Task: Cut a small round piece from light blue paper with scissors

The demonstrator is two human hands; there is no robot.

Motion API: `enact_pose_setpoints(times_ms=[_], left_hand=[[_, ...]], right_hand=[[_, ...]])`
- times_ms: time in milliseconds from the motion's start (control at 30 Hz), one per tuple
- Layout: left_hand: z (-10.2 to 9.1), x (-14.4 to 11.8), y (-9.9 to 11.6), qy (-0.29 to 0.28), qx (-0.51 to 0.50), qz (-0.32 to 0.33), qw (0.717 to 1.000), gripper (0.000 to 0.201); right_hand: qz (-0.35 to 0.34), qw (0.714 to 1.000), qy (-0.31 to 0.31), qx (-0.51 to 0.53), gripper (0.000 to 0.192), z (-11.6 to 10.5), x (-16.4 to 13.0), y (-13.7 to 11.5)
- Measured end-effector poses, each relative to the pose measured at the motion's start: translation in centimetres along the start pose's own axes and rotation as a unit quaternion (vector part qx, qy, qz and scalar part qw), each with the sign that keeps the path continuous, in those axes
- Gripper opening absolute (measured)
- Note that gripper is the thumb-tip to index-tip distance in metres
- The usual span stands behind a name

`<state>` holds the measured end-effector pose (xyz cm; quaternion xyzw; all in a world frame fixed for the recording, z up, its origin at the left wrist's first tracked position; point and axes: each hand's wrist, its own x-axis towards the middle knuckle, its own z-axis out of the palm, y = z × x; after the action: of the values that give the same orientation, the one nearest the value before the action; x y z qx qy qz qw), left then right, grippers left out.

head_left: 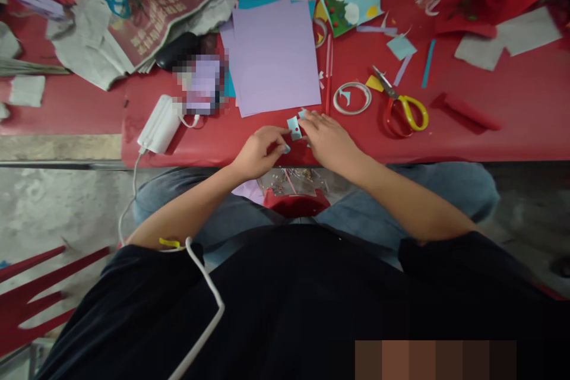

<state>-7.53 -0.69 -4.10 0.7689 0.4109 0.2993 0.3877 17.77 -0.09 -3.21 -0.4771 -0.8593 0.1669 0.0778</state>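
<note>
1. One small light-blue paper piece (294,128) with a dark red spot, between the left grip (260,151) and the right grip (328,138), near the front edge of the red desk (512,143); cannot tell whether flat on the surface or slightly raised.
2. With the left, bends the fingers and sets the index fingertip at the edge of that piece, a light-blue scrap (286,148) at the thumb; cannot tell whether pinched.
3. With the right, spreads palm-down just beside the piece, partly over a light-blue bit (303,113); cannot tell whether grasping or only resting.
4. Just beyond, stacked lilac sheets (276,59).
5. To the right, a white ring (351,113) around a light-blue snippet (345,96), then scissors (395,94), blades pointing away.
6. To the left, a white box-shaped device (161,123); farther off, printed newspaper (146,38).
</note>
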Motion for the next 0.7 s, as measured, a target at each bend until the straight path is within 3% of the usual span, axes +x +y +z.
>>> enact_pose_setpoints(times_ms=[67,167,267,467,700], left_hand=[[-0.6,-0.7,-0.1,0.091,-0.048,-0.040,0.994,0.012],[-1.4,-1.2,-0.4,0.219,-0.117,-0.095,0.964,0.015],[-1.8,-1.0,-0.6,0.285,-0.168,-0.113,0.937,0.014],[-1.4,-0.1,0.7,0.259,-0.176,-0.123,0.942,0.016],[-1.0,1.1,1.3,0.255,-0.181,-0.105,0.944,0.016]], right_hand=[[0.031,0.999,0.008,0.005,0.062,0.6,0.3,-1.4],[0.060,0.998,-0.013,0.000,0.094,1.9,0.5,-3.8],[0.050,0.998,-0.024,-0.011,0.106,3.6,0.2,-5.6],[-0.075,0.997,0.014,0.000,0.070,6.7,-1.7,-5.2],[-0.141,0.989,0.039,-0.025,0.061,8.0,-1.4,-4.1]])
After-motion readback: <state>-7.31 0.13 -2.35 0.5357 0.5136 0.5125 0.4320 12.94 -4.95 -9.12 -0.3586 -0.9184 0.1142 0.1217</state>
